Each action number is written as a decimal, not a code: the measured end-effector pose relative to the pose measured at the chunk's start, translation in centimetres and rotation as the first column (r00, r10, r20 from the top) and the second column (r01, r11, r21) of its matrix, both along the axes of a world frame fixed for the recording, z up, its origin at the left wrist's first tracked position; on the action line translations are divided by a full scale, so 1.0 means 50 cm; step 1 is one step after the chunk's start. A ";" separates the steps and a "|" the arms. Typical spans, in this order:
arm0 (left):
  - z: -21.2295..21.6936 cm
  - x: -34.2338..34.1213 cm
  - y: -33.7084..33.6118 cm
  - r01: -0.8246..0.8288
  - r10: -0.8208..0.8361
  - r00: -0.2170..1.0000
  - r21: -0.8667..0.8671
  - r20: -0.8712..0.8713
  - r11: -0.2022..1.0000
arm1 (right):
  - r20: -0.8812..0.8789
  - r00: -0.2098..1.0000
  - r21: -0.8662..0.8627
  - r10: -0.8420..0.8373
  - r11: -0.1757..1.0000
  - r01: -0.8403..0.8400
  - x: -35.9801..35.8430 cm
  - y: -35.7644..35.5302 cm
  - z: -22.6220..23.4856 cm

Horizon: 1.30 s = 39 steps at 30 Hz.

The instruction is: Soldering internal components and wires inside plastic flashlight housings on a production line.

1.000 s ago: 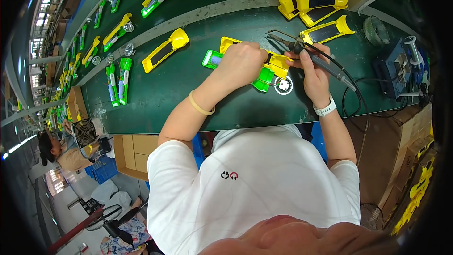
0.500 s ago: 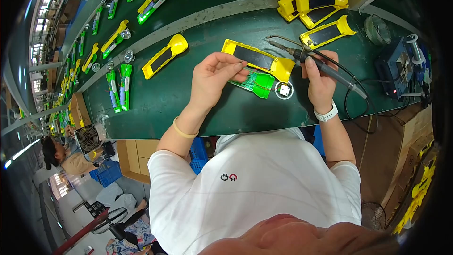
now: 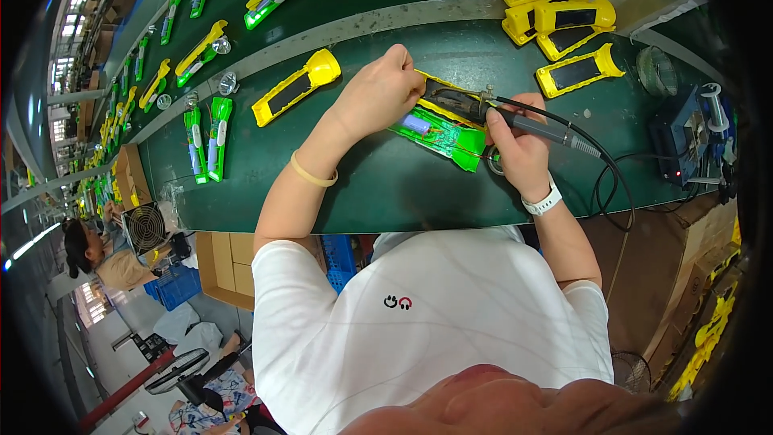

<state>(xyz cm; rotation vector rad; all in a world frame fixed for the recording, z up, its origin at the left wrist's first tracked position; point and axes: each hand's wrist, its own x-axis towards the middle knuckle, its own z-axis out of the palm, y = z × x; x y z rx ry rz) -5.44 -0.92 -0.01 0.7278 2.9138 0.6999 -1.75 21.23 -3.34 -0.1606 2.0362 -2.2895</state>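
Observation:
My right hand (image 3: pixel 523 149) is wrapped round a soldering iron (image 3: pixel 531 125), whose front end points left toward my other hand. My left hand (image 3: pixel 377 90) is closed in a pinch at the left end of a yellow cover with a dark panel (image 3: pixel 439 80); what is between its fingertips is hidden. Just in front of the cover lies an open green flashlight housing (image 3: pixel 467 157), with a purple-blue battery (image 3: pixel 416 123), a green circuit board and thin wires. A round lamp reflector (image 3: pixel 493 161) at its right end is partly covered by my right hand.
Yellow covers (image 3: pixel 576 16) are stacked at the back right, and another (image 3: pixel 298 89) lies left. Two green housings (image 3: pixel 217 141) lie farther left. A blue soldering station (image 3: pixel 678 133) with a solder spool (image 3: pixel 713 105) stands right, its cable looping over the table.
My left hand has moved up and right to the cover's left end. The soldering iron has come down and left over the cover. The view has shifted slightly.

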 end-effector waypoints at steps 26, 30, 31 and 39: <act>0.017 -0.012 0.016 0.021 -0.011 0.997 -0.138 0.076 0.990 | -0.199 0.968 -0.462 -0.155 0.886 0.047 -0.053 0.106 0.030; 0.017 -0.009 0.014 0.012 0.001 0.996 -0.143 0.091 0.990 | -0.240 0.945 -0.100 -0.220 0.974 0.202 -0.043 0.223 0.009; 0.016 -0.007 0.012 -0.001 0.014 0.996 -0.149 0.088 0.989 | -0.230 0.952 -0.061 -0.200 0.980 0.191 -0.034 0.253 -0.005; 0.002 -0.057 -0.005 0.173 -0.176 0.980 -0.043 -0.093 0.984 | -0.116 0.989 -0.101 -0.091 0.992 0.080 -0.016 0.262 -0.026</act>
